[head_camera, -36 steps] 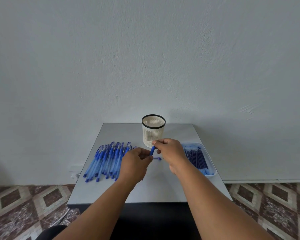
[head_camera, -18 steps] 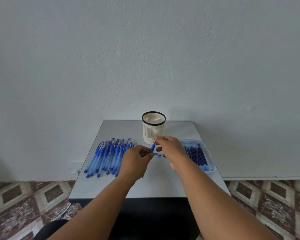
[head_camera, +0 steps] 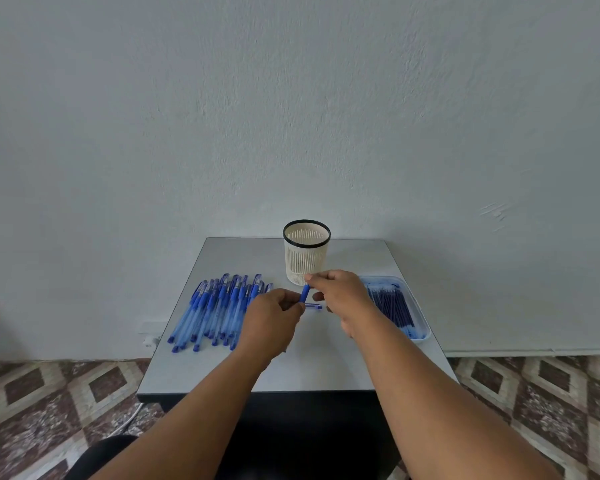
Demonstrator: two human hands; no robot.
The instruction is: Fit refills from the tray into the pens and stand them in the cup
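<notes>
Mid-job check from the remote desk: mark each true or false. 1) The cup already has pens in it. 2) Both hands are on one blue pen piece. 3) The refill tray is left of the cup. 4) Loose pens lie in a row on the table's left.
1) False: the slotted cup looks empty.
2) True: the left hand and right hand pinch the blue pen piece.
3) False: the refill tray sits to the cup's right.
4) True: the loose pens lie side by side on the table.
</notes>
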